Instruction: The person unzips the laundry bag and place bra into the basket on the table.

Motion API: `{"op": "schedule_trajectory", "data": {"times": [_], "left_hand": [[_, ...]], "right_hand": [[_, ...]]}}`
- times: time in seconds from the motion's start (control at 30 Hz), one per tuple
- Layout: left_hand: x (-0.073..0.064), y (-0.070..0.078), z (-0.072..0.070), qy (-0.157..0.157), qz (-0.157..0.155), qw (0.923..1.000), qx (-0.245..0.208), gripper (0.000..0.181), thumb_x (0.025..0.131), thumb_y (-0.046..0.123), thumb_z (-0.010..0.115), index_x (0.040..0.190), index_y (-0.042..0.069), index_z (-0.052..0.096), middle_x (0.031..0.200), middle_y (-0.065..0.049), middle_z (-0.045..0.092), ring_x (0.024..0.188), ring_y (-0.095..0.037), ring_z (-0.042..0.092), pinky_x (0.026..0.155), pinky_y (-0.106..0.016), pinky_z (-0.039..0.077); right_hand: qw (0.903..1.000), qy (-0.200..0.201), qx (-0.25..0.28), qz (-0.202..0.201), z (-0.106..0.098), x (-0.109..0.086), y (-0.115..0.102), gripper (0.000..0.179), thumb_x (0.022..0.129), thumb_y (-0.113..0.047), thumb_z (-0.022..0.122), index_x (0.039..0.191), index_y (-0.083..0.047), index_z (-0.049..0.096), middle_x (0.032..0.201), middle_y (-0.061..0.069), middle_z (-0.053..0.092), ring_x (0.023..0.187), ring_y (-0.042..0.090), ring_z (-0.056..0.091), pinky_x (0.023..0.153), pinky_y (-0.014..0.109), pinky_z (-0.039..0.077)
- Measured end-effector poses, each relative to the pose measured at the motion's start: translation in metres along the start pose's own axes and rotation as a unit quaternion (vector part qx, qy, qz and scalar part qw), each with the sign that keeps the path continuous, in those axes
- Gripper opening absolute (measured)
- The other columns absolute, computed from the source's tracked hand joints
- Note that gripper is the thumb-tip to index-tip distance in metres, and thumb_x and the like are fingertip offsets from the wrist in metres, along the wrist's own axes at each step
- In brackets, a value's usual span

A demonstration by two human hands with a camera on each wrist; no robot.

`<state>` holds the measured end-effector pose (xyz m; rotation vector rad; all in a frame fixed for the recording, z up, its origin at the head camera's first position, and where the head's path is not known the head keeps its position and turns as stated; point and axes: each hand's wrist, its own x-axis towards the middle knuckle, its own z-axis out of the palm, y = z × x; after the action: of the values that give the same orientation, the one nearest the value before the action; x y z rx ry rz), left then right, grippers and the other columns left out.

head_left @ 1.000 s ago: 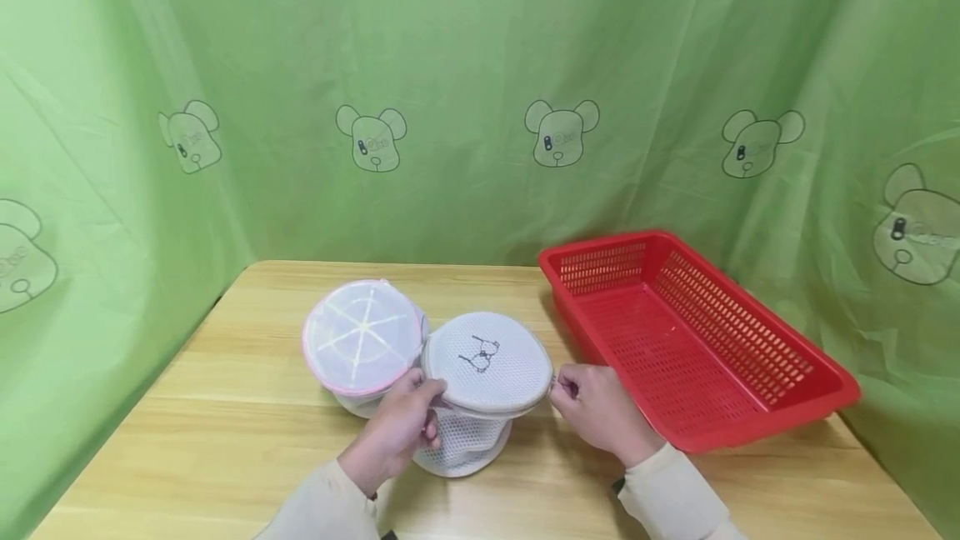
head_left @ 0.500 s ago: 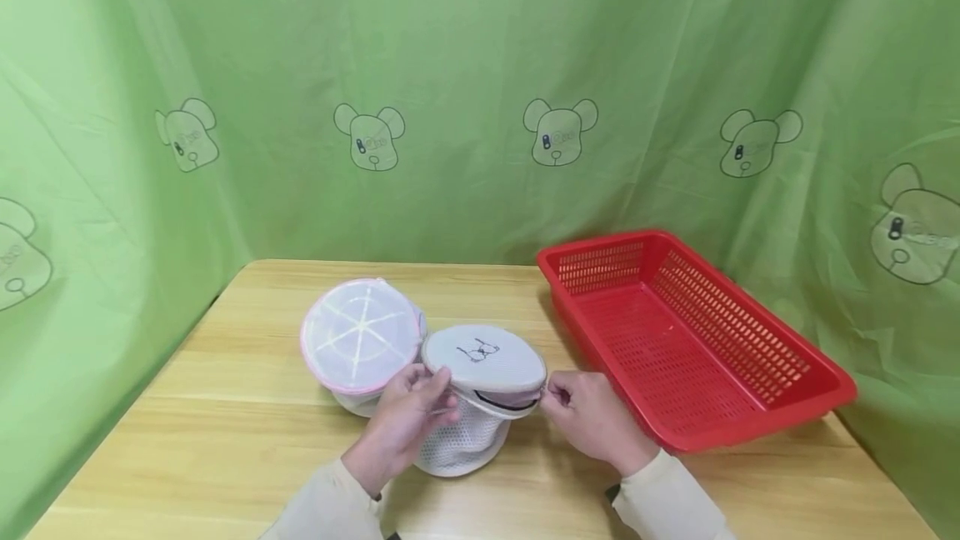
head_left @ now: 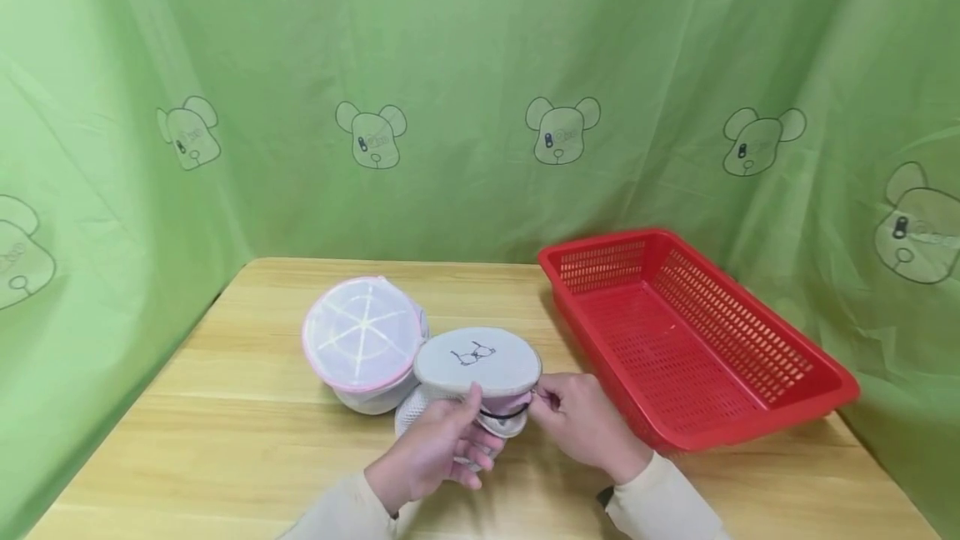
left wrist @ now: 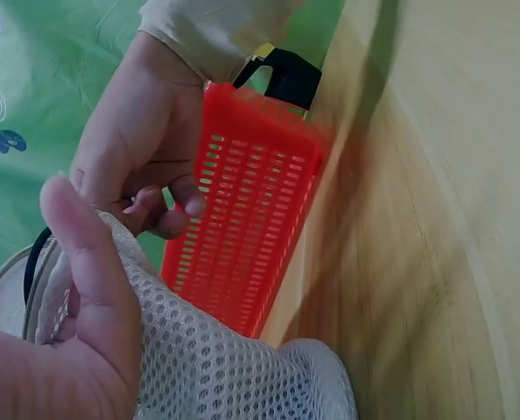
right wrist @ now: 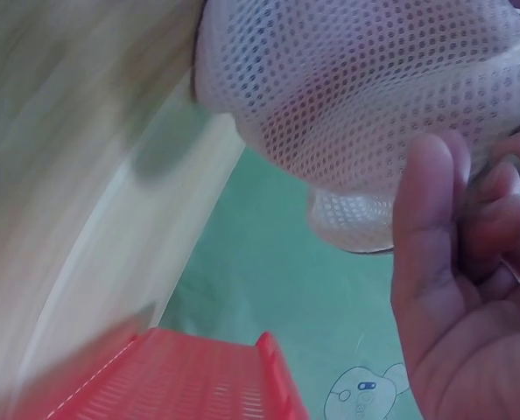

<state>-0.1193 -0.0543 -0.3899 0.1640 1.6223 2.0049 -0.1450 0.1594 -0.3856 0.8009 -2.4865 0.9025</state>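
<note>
A pale mesh laundry bag (head_left: 450, 373) with a dog drawing on its top leans over the table. My left hand (head_left: 431, 450) holds its front rim, thumb up by the lid's edge and the other fingers spread below. In the left wrist view that rim passes behind the left thumb (left wrist: 94, 271). At the bag's right side my right hand (head_left: 588, 423) pinches the zipper edge with curled fingers; the zipper pull itself is hidden. Part of the seam gapes, showing a dark edge and pinkish cloth inside. The right wrist view has the bag's mesh side (right wrist: 356, 114) above the right hand.
A second white laundry bag (head_left: 363, 336) with a pink rim and a spoked top stands just left, touching or nearly touching the first. A red plastic basket (head_left: 720, 432) with slotted walls lies to the right. Behind the wooden table (head_left: 225, 440) hangs a green curtain (head_left: 465, 32).
The lid has tilted forward and the bag has leaned, with a gap showing along its right front rim. My left hand has slid rightward and lower; my right hand has moved slightly left.
</note>
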Motion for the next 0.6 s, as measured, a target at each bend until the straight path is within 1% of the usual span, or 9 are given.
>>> {"op": "schedule_trajectory", "data": {"times": [0.07, 0.17, 0.27, 0.33, 0.4, 0.5, 0.6], "left_hand": [[0.0, 0.0, 0.002, 0.009, -0.001, 1.0, 0.002, 0.067, 0.092, 0.063, 0.046, 0.105, -0.002, 0.058, 0.081, -0.002, 0.064, 0.062, -0.007, 0.058, 0.049, -0.02, 0.05], [0.001, 0.002, 0.001, 0.024, 0.001, 0.9997, -0.006, 0.064, 0.094, 0.059, 0.048, 0.109, -0.003, 0.055, 0.079, -0.002, 0.062, 0.061, -0.007, 0.056, 0.048, -0.019, 0.049], [0.001, 0.006, -0.001, 0.032, 0.007, 0.9993, -0.02, 0.056, 0.098, 0.048, 0.049, 0.121, -0.003, 0.049, 0.078, -0.002, 0.059, 0.061, -0.007, 0.055, 0.047, -0.018, 0.048], [0.001, 0.008, -0.003, 0.031, 0.01, 0.999, -0.029, 0.05, 0.099, 0.04, 0.05, 0.126, -0.002, 0.046, 0.079, -0.002, 0.058, 0.061, -0.007, 0.055, 0.047, -0.017, 0.047], [0.002, 0.011, -0.003, 0.034, 0.011, 0.9987, -0.035, 0.044, 0.099, 0.032, 0.051, 0.127, -0.001, 0.046, 0.079, -0.002, 0.057, 0.061, -0.008, 0.054, 0.047, -0.017, 0.047], [0.003, 0.012, -0.003, 0.042, 0.012, 0.9985, -0.033, 0.032, 0.097, 0.025, 0.05, 0.115, -0.002, 0.052, 0.078, -0.002, 0.056, 0.061, -0.008, 0.054, 0.047, -0.018, 0.046], [0.005, 0.014, -0.004, 0.049, 0.015, 0.9985, -0.021, 0.023, 0.096, 0.021, 0.049, 0.101, 0.0, 0.056, 0.076, -0.002, 0.055, 0.06, -0.008, 0.052, 0.047, -0.018, 0.045]], "right_hand": [[0.9999, -0.004, 0.007, -0.007, 0.0, 0.0, -0.002, 0.039, 0.076, 0.0, 0.064, 0.056, -0.024, 0.039, 0.054, -0.021, 0.032, 0.05, -0.004, 0.032, 0.042, 0.017, 0.031], [0.9997, -0.008, 0.012, -0.021, 0.0, 0.0, -0.004, 0.038, 0.075, 0.0, 0.063, 0.056, -0.023, 0.04, 0.055, -0.021, 0.032, 0.051, -0.005, 0.032, 0.042, 0.016, 0.031], [0.9992, -0.005, 0.011, -0.038, 0.0, -0.001, -0.006, 0.037, 0.074, 0.0, 0.062, 0.056, -0.023, 0.04, 0.056, -0.021, 0.032, 0.052, -0.005, 0.032, 0.043, 0.015, 0.031], [0.9989, 0.0, 0.01, -0.045, 0.0, -0.001, -0.006, 0.036, 0.074, 0.0, 0.062, 0.056, -0.023, 0.04, 0.057, -0.021, 0.032, 0.052, -0.005, 0.032, 0.043, 0.015, 0.031], [0.9988, 0.003, 0.009, -0.048, -0.001, -0.001, -0.006, 0.037, 0.073, 0.001, 0.062, 0.056, -0.023, 0.04, 0.057, -0.021, 0.031, 0.052, -0.005, 0.032, 0.043, 0.015, 0.03], [0.9991, -0.004, 0.008, -0.042, -0.001, -0.001, -0.005, 0.036, 0.073, 0.0, 0.062, 0.056, -0.023, 0.04, 0.057, -0.021, 0.032, 0.052, -0.005, 0.032, 0.043, 0.015, 0.031], [0.9992, -0.015, 0.006, -0.035, -0.001, 0.0, -0.003, 0.035, 0.073, -0.001, 0.063, 0.057, -0.023, 0.041, 0.056, -0.02, 0.032, 0.052, -0.005, 0.032, 0.043, 0.016, 0.031]]}}
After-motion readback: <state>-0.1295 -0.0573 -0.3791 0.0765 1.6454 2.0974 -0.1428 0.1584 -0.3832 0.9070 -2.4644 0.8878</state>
